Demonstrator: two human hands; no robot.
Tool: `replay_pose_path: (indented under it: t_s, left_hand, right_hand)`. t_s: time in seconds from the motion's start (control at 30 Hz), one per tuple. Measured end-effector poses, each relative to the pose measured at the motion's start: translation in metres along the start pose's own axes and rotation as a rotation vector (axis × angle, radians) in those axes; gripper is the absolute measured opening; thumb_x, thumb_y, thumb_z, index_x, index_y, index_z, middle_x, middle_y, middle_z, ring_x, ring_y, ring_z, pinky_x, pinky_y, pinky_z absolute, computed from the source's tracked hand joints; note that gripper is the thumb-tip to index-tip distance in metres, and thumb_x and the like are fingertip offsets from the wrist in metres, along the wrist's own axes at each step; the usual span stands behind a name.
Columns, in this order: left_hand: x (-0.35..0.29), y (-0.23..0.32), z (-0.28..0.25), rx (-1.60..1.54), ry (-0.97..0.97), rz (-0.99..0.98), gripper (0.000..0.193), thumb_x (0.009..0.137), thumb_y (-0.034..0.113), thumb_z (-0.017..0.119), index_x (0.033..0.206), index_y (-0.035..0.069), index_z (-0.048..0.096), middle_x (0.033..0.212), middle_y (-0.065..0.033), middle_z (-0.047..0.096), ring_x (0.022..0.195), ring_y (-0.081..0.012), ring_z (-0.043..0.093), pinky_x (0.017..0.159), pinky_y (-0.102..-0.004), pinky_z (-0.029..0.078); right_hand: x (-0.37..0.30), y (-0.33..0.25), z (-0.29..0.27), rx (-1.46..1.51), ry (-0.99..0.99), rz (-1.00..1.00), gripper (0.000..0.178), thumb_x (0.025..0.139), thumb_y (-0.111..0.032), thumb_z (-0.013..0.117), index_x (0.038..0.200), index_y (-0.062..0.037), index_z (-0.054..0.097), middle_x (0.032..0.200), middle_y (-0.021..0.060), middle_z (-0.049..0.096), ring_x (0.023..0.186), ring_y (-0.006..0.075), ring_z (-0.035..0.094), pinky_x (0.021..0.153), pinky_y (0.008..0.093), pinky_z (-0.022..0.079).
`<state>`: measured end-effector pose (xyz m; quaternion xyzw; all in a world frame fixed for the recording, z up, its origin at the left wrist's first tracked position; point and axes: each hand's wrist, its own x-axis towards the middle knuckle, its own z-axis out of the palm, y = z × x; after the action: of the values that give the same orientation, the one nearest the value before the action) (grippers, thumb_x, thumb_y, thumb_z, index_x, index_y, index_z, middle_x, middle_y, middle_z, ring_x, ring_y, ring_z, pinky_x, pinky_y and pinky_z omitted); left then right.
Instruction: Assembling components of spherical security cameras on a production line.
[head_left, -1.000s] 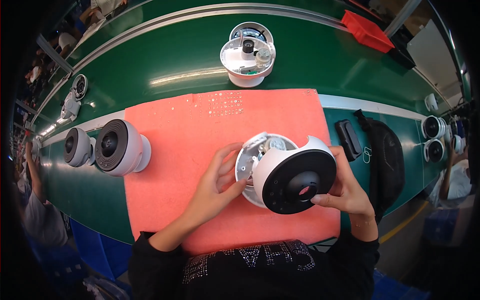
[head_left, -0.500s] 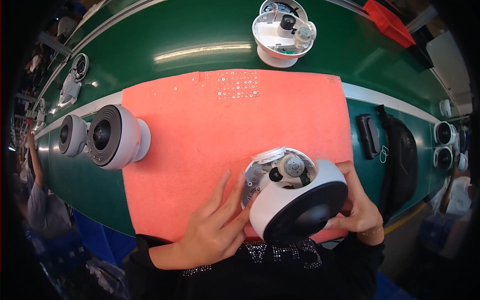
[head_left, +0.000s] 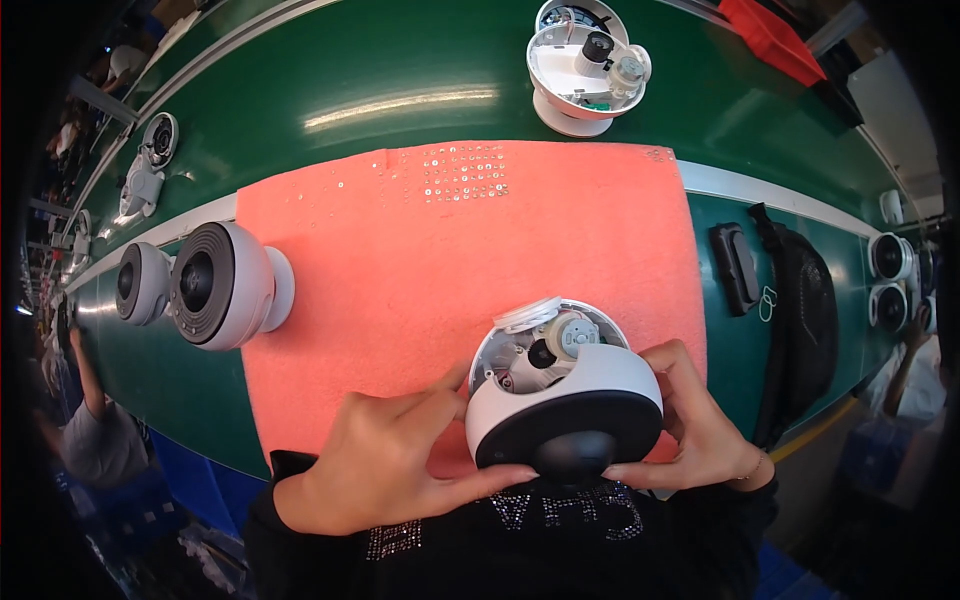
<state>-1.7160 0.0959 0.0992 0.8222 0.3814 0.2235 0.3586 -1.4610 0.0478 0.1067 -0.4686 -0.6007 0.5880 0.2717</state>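
Low over the near edge of a pink cloth (head_left: 350, 270), a round white camera-like housing (head_left: 500, 412) with a black front is held between my two hands. Its front shell is tilted toward me, and the open back half shows a silvery motor (head_left: 573, 338) and a small black part inside. My left hand (head_left: 390, 455) grips the left side, thumb along the lower rim of the black front. My right hand (head_left: 690, 425) holds the right side, its thumb near the bottom of the black front. A white disc-shaped base (head_left: 528, 315) sticks out at the back.
Two assembled round units (head_left: 220, 285) stand on the left. An opened unit (head_left: 585, 75) sits beyond the cloth. Rows of small screws (head_left: 465, 173) lie on the cloth. A black pouch (head_left: 800, 310) and a dark device (head_left: 735, 268) are at right; a red bin (head_left: 770, 40) is far right.
The housing has turned so its black front faces more squarely toward me and shifted slightly left. My left hand has closed round its left side, thumb now on the front.
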Motion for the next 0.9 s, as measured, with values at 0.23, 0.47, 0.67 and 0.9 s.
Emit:
replay_pose_path:
  t_s: [0.23,0.47,0.67,0.9]
  left_hand:
    - [0.025,-0.008,-0.008,0.255,-0.119,0.168,0.051,0.066,0.047,0.071,0.059,0.000,0.055,0.040,-0.0087,0.045,0.035,-0.0254,0.049,0.037,-0.0313,0.041]
    - [0.035,-0.010,-0.007,0.269,-0.175,0.092,0.047,0.068,0.047,0.068,0.061,0.001,0.059,0.041,-0.0101,0.046,0.036,-0.0261,0.049,0.039,-0.0331,0.040]
    - [0.034,-0.015,-0.008,0.301,-0.199,0.080,0.046,0.068,0.047,0.067,0.063,0.002,0.061,0.045,-0.0095,0.050,0.040,-0.0261,0.052,0.041,-0.0330,0.041]
    - [0.037,-0.006,-0.014,0.287,-0.230,0.027,0.044,0.068,0.046,0.067,0.065,0.003,0.063,0.051,-0.0106,0.056,0.045,-0.0269,0.057,0.046,-0.0345,0.046]
  right_hand:
    - [0.019,-0.007,-0.019,-0.210,0.175,-0.009,0.025,0.078,-0.019,0.067,0.079,0.0012,0.053,0.065,0.0079,0.054,0.056,0.0119,0.054,0.051,0.0251,0.042]
    - [0.039,0.002,-0.021,-0.520,0.248,-0.144,0.033,0.086,-0.025,0.052,0.067,0.0015,0.051,0.054,0.0136,0.048,0.047,0.0276,0.049,0.045,0.0350,0.036]
    - [0.038,0.004,-0.021,-0.729,0.255,-0.236,0.031,0.085,-0.026,0.053,0.066,-0.0020,0.051,0.056,0.0122,0.048,0.050,0.0295,0.051,0.046,0.0378,0.038]
    - [0.030,-0.013,-0.009,-1.005,0.417,-0.682,0.047,0.058,-0.044,0.072,0.084,-0.0070,0.062,0.081,0.0036,0.056,0.071,0.0199,0.055,0.061,0.0321,0.041]
